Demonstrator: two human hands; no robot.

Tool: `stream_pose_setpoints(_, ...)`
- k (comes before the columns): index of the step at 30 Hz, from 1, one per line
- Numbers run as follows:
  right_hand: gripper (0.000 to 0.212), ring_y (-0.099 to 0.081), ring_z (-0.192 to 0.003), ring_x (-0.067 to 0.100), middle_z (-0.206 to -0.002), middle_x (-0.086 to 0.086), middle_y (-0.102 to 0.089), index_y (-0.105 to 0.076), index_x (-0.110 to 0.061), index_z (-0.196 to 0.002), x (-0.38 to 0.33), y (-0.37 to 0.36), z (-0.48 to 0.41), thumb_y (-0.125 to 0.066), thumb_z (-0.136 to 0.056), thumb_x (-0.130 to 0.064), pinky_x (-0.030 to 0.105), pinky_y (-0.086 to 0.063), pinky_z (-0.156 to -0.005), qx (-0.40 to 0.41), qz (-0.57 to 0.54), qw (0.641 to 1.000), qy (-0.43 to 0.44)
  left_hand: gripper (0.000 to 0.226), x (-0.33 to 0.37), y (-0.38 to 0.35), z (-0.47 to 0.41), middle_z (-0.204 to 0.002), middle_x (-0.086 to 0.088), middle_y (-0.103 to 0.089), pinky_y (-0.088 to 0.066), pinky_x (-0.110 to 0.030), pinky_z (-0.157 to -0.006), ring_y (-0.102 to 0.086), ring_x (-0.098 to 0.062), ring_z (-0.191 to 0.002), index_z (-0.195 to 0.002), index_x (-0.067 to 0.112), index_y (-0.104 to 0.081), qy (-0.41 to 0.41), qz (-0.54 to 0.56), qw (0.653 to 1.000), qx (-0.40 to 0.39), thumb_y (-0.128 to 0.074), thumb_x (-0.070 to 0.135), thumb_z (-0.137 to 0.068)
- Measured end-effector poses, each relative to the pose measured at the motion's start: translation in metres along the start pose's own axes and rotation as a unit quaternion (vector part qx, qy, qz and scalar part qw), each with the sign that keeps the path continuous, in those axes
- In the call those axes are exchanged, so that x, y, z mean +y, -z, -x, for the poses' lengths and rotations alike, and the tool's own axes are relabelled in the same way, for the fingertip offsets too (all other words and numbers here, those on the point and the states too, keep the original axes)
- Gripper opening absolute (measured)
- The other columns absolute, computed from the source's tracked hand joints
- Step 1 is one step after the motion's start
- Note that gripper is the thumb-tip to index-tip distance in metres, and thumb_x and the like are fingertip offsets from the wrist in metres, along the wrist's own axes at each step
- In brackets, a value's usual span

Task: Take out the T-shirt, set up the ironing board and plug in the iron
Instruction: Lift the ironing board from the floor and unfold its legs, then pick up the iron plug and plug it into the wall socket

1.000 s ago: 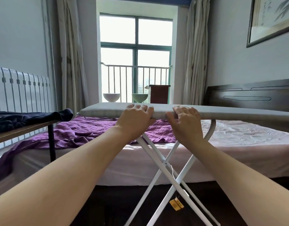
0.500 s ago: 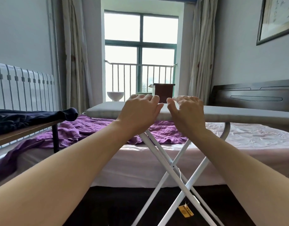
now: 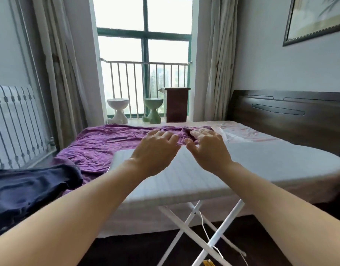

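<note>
Now the ironing board [image 3: 213, 169] stands opened out on its crossed white legs [image 3: 186, 231], level and just in front of the bed [image 3: 242, 131], its rounded nose pointing to the right; both arms reach forward over its pale padded top; the left hand [image 3: 155, 150] hovers palm down above the far edge with the fingers [image 3: 165, 137] spread and loose, gripping nothing; the right hand [image 3: 207, 148] sits just beside it, likewise splayed and empty, thumb turned toward the left hand; whether either palm touches the cover cannot be told; a dark navy T-shirt [image 3: 31, 191] lies crumpled at the left, near the board's square end; a purple sheet [image 3: 107, 143] is rumpled across the bed beyond; a thin white cord [image 3: 205, 233] hangs among the legs above the dark floor [image 3: 146, 250].
</note>
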State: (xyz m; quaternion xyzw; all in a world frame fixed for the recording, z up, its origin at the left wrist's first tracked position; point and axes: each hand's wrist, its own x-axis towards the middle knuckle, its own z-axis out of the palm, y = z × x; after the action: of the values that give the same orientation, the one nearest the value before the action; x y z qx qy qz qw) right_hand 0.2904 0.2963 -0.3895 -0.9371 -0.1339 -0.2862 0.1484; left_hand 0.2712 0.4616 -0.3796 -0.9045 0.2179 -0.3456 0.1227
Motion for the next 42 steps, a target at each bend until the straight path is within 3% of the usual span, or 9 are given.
stream_pose_setpoints(5,0.052,-0.031,-0.143,0.019,-0.149,0.005,-0.043,-0.046,-0.013,-0.140,-0.010,0.053,-0.022,-0.040,-0.097,-0.041,0.035,-0.019,-0.117,-0.064,-0.023,0.997,-0.023,0.036,-0.021,0.045,-0.030,-0.096,-0.007,-0.072,-0.053,-0.038,-0.079,-0.069,-0.027,-0.085,-0.098,0.010,-0.066,-0.015,0.039,0.999,-0.014,-0.038,0.031,-0.090)
stream_pose_setpoints(16,0.054,-0.024,-0.145,0.019,-0.154,0.007,-0.035,-0.043,-0.010,-0.142,-0.032,0.221,-0.035,-0.043,-0.097,-0.040,0.035,-0.020,-0.119,-0.158,-0.052,0.979,-0.115,0.041,-0.059,0.192,-0.070,-0.087,-0.004,-0.072,-0.055,-0.035,-0.071,-0.069,-0.025,-0.076,-0.089,0.011,-0.067,-0.041,0.117,0.989,-0.086,-0.032,0.032,-0.086)
stream_pose_setpoints(27,0.050,-0.026,-0.144,0.020,-0.152,0.007,-0.038,-0.043,-0.009,-0.141,-0.095,0.332,0.007,-0.041,-0.099,-0.036,0.028,-0.018,-0.115,-0.118,-0.024,0.976,-0.180,0.050,-0.050,0.290,-0.074,-0.099,-0.006,-0.071,-0.051,-0.038,-0.084,-0.068,-0.026,-0.090,-0.099,0.009,-0.066,-0.145,0.175,0.971,-0.070,-0.025,0.037,-0.089)
stream_pose_setpoints(31,0.054,-0.023,-0.145,0.021,-0.154,0.008,-0.034,-0.039,-0.008,-0.143,-0.102,0.353,0.031,-0.041,-0.098,-0.038,0.031,-0.018,-0.116,-0.112,-0.010,0.966,-0.233,0.038,-0.037,0.301,-0.075,-0.110,-0.009,-0.069,-0.048,-0.040,-0.091,-0.065,-0.029,-0.100,-0.108,0.007,-0.063,-0.183,0.216,0.958,-0.051,-0.039,0.033,-0.093)
stream_pose_setpoints(35,0.054,-0.023,-0.145,0.020,-0.154,0.008,-0.033,-0.039,-0.007,-0.143,-0.087,0.371,0.056,-0.042,-0.098,-0.037,0.030,-0.018,-0.116,-0.102,-0.001,0.952,-0.288,0.048,-0.002,0.311,-0.088,-0.114,-0.007,-0.067,-0.047,-0.040,-0.093,-0.065,-0.029,-0.103,-0.110,0.010,-0.062,-0.222,0.266,0.938,-0.034,-0.028,0.039,-0.093)
stream_pose_setpoints(39,0.055,-0.024,-0.145,0.020,-0.153,0.008,-0.035,-0.039,-0.006,-0.143,-0.053,0.385,0.077,-0.040,-0.099,-0.038,0.029,-0.019,-0.115,-0.094,0.018,0.940,-0.326,0.039,0.046,0.311,-0.110,-0.139,-0.005,-0.051,-0.030,-0.034,-0.109,-0.047,-0.025,-0.128,-0.130,0.011,-0.049,-0.249,0.312,0.917,-0.034,-0.037,0.032,-0.099)
stream_pose_setpoints(42,0.055,-0.022,-0.146,0.019,-0.155,0.007,-0.033,-0.039,-0.008,-0.144,-0.011,0.393,0.090,-0.041,-0.098,-0.039,0.031,-0.018,-0.117,-0.063,0.022,0.927,-0.369,0.039,0.092,0.304,-0.132,-0.142,-0.004,-0.048,-0.028,-0.032,-0.110,-0.045,-0.024,-0.130,-0.132,0.013,-0.047,-0.277,0.337,0.899,-0.037,-0.037,0.032,-0.099)
